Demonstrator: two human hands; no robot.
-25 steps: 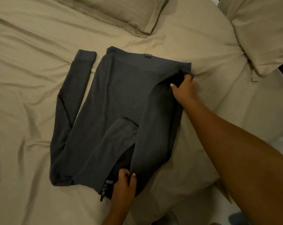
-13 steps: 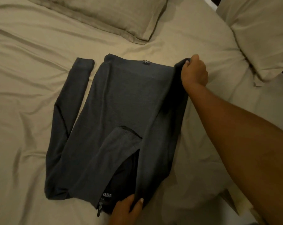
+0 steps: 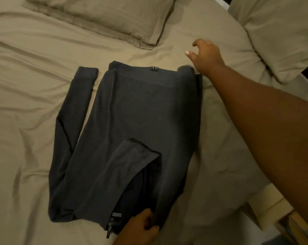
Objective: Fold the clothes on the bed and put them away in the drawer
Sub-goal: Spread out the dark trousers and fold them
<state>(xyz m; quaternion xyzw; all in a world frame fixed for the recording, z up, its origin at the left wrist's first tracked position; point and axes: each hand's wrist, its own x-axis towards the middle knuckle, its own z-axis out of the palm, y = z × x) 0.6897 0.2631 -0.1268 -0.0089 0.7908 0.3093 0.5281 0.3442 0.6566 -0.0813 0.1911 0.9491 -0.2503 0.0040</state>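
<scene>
Lying flat, top [image 3: 140,112]'s near edge meets left hand [image 3: 140,228].

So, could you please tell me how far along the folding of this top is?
Done: the top has its right side folded in, with one sleeve across the body. In hand: the left hand pinches the near edge; the right hand hovers open by the far corner. Left: the other sleeve lies out on the bed, then the final folds. No drawer is in view.
</scene>
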